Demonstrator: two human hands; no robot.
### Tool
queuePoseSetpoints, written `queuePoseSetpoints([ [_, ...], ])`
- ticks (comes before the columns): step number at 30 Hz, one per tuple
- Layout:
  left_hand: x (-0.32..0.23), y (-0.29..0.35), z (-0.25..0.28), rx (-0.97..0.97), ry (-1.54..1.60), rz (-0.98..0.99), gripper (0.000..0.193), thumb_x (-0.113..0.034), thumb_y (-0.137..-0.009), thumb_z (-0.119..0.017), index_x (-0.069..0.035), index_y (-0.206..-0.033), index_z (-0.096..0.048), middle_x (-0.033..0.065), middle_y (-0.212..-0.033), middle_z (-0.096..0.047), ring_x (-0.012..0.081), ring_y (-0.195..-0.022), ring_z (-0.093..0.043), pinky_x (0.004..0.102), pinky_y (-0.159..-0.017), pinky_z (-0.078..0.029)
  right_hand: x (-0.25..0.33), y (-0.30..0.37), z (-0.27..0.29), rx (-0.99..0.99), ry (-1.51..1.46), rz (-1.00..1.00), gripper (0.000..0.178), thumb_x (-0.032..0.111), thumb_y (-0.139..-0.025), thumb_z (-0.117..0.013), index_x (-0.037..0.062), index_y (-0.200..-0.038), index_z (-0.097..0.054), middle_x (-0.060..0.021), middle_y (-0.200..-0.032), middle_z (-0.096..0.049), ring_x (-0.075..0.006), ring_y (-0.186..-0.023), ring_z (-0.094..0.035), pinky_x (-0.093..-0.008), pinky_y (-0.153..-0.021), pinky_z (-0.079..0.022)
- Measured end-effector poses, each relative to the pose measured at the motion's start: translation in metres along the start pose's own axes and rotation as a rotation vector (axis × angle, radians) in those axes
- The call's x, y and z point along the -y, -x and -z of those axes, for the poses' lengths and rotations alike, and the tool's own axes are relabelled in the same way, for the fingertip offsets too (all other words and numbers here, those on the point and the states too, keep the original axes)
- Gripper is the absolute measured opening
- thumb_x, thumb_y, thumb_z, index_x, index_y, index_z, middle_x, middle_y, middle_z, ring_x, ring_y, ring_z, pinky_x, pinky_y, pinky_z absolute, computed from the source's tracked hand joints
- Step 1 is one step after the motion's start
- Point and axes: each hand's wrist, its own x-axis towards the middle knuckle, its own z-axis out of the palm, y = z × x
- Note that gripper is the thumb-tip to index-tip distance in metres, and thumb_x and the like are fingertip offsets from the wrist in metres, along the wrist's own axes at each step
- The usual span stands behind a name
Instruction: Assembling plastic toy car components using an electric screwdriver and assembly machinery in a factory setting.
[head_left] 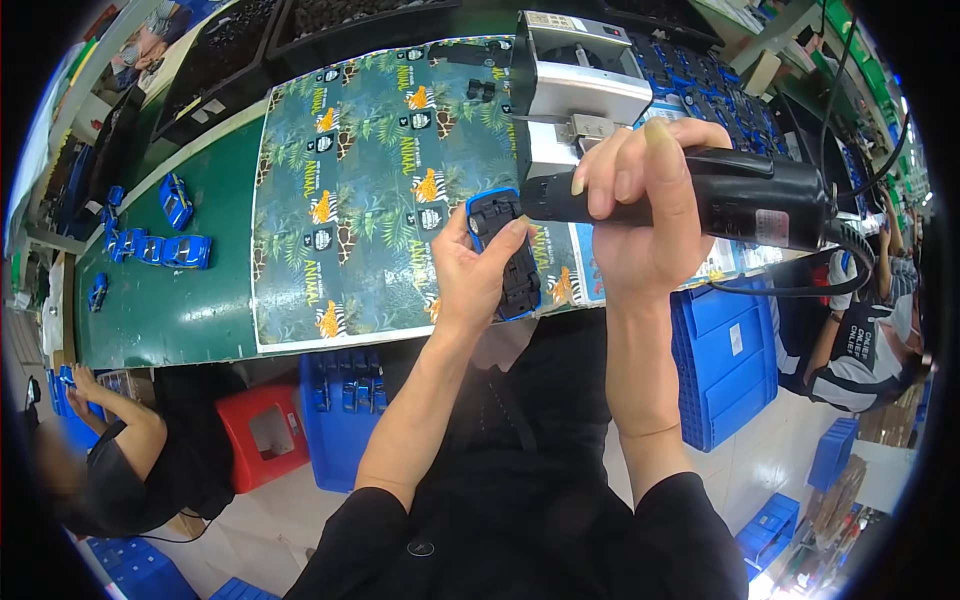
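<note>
Left fingers (458,224) on toy car (520,277), right fingers (628,176) around corded tool (765,190)

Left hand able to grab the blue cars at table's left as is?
Probably not: the left hand holds a toy car, though nothing seems to block its way to the blue cars.

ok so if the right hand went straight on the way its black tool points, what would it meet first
The right hand's black corded tool would likely meet the toy car in the left hand; whether the tip already touches it is unclear.
</note>
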Motion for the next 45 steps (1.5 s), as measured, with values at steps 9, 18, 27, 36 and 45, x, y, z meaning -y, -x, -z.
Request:
queuePoseSetpoints([
  [9,0.001,-0.002,-0.001,-0.004,-0.039,-0.07,0.024,-0.007,-0.088,-0.071,0.002,-0.108,-0.063,0.0055,-0.088,-0.07,0.0085,-0.077,-0.064,0.0244,-0.071,-0.053,-0.018,0.009,-0.005,0.051,0.114,0.029,0.012,0.003,-0.095,-0.058,0.0066,-0.094,-0.047,-0.0048,-0.065,-0.048,-0.0147,-0.05,-0.049,-0.0331,-0.054,-0.049],
  [18,0.005,-0.003,0.003,-0.007,-0.153,-0.152,0.031,-0.011,-0.087,-0.074,0.002,-0.111,-0.06,0.004,-0.093,-0.068,0.008,-0.082,-0.061,0.0254,-0.074,-0.052,-0.02,0.008,-0.003,0.062,-0.016,0.035,0.028,-0.007,-0.083,-0.07,0.005,-0.09,-0.046,-0.0091,-0.069,-0.06,-0.0127,-0.057,-0.056,-0.0257,-0.057,-0.049],
  [27,-0.002,0.0,-0.006,0.02,-0.265,-0.176,0.031,-0.008,-0.086,-0.073,0.001,-0.112,-0.059,0.0043,-0.093,-0.068,0.0084,-0.082,-0.061,0.0258,-0.075,-0.051,-0.009,0.004,0.01,0.235,-0.04,0.04,0.01,0.01,-0.095,-0.056,0.0084,-0.096,-0.046,-0.0029,-0.066,-0.049,-0.0127,-0.05,-0.048,-0.0326,-0.057,-0.046],
  [36,0.001,0.006,-0.004,0.069,-0.234,-0.1,0.029,-0.006,-0.086,-0.072,0.001,-0.111,-0.06,0.0036,-0.091,-0.067,0.0074,-0.081,-0.06,0.025,-0.074,-0.05,-0.009,0.015,0.017,0.114,-0.067,0.009,0.014,0.012,-0.094,-0.059,0.0086,-0.09,-0.046,-0.0024,-0.064,-0.048,-0.0129,-0.048,-0.047,-0.0334,-0.056,-0.046],
  [45,0.001,0.019,0.0,0.227,-0.384,-0.105,0.055,-0.001,-0.073,-0.075,0.001,-0.124,-0.053,0.0072,-0.105,-0.064,0.0142,-0.094,-0.062,0.0303,-0.087,-0.05,0.011,0.022,0.028,0.052,-0.068,0.004,0.012,0.014,-0.095,-0.058,0.0076,-0.094,-0.049,-0.0023,-0.065,-0.049,-0.0128,-0.05,-0.047,-0.0329,-0.054,-0.046],
])
